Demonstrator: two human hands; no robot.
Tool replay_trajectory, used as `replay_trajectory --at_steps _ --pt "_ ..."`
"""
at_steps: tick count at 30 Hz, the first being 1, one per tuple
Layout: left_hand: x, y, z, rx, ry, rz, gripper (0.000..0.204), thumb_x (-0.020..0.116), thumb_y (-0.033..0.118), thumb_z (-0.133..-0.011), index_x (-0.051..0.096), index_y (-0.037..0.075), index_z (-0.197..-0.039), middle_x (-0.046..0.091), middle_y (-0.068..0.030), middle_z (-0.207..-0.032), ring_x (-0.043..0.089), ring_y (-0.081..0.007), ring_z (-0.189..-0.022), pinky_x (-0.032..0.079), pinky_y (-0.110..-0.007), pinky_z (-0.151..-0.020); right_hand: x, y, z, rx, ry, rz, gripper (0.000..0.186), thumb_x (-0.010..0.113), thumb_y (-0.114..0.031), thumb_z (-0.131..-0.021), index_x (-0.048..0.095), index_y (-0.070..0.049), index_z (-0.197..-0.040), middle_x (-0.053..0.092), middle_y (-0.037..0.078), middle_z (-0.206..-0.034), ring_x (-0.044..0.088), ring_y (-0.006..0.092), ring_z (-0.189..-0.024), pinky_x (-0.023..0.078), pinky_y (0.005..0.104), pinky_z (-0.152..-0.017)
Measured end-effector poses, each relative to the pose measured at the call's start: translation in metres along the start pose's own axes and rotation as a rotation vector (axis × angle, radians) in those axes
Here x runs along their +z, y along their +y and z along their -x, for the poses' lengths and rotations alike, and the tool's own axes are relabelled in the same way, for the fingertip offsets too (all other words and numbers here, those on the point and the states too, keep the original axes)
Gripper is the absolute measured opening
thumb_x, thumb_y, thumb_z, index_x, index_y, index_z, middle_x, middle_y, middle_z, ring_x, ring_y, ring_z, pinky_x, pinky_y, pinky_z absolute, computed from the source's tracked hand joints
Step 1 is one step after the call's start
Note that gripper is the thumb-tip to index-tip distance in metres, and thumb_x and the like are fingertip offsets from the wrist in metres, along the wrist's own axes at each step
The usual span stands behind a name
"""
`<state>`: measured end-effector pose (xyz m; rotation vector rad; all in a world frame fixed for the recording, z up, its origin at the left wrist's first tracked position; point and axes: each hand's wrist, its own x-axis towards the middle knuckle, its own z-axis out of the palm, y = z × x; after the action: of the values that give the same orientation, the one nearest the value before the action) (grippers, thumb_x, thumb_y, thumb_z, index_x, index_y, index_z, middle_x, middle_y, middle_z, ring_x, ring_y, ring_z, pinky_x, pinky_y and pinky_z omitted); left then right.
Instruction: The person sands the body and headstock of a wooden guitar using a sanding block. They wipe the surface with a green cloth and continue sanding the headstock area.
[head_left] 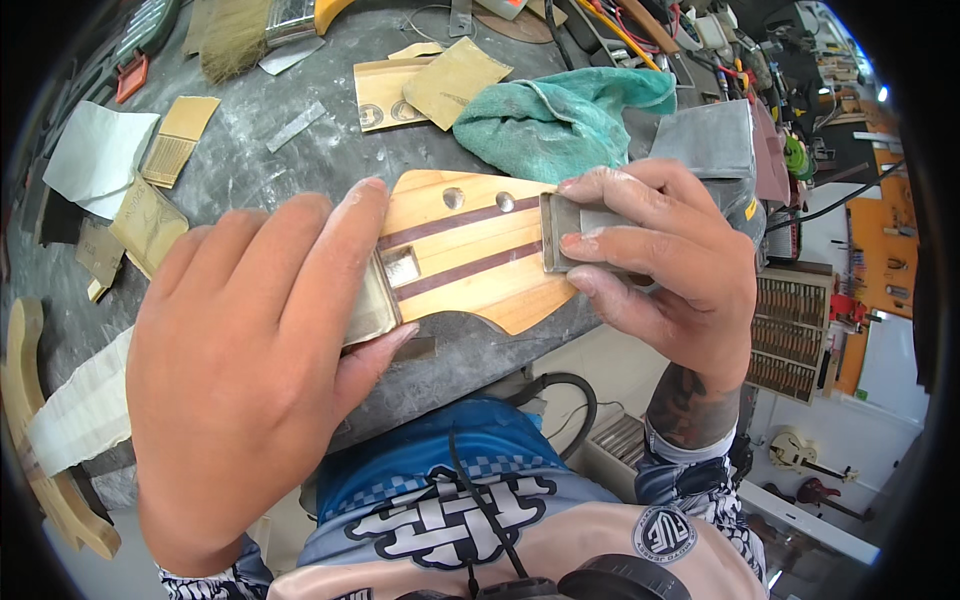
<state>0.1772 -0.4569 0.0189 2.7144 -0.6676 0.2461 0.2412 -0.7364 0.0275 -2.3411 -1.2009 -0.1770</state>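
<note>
A striped wooden piece (pixel 465 230), pale with dark bands and shaped like a guitar headstock, lies across the middle of the view, with two round holes and a rectangular cutout. My left hand (pixel 250 330) wraps over a dusty grey-beige block (pixel 370 300) at its left end, thumb low along the edge. My right hand (pixel 670 260) grips a flat grey block (pixel 560 222) at the right end, fingertips on its top and thumb below. Whether the fingers also hold the wood underneath is hidden.
The grey workbench (pixel 260 170) carries sandpaper pieces (pixel 455 85), white paper (pixel 90 150), a green cloth (pixel 560 120), a grey pad (pixel 705 140) and tools at the back. Another wooden piece (pixel 25 380) lies far left. A hose (pixel 585 400) hangs below the bench; guitars (pixel 800 450) stand beyond, right.
</note>
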Motion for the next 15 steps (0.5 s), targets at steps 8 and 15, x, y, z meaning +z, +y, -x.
replay_trajectory --at_steps 8,15 --pt "-0.014 0.008 -0.011 -0.078 -0.083 0.041 0.068 0.081 0.024 -0.072 0.062 0.002 -0.133 0.064 -0.0092 -0.109 0.061 -0.0275 -0.090 0.048 -0.040 -0.079 -0.003 -0.002 0.003 0.031 -0.053 -0.027 0.035 0.087 -0.011 -0.067 0.079 -0.007 -0.101 0.076 0.017 -0.114 0.067 0.0332 -0.098 0.054 0.0388 -0.084" --pt "-0.013 0.005 -0.008 -0.076 -0.073 0.030 0.069 0.082 0.024 -0.072 0.061 0.001 -0.134 0.063 -0.0091 -0.107 0.061 -0.0271 -0.090 0.048 -0.040 -0.078 0.018 -0.020 -0.018 -0.038 -0.017 -0.123 0.032 0.088 -0.012 -0.069 0.077 -0.006 -0.099 0.076 0.017 -0.113 0.068 0.0340 -0.099 0.055 0.0409 -0.086"
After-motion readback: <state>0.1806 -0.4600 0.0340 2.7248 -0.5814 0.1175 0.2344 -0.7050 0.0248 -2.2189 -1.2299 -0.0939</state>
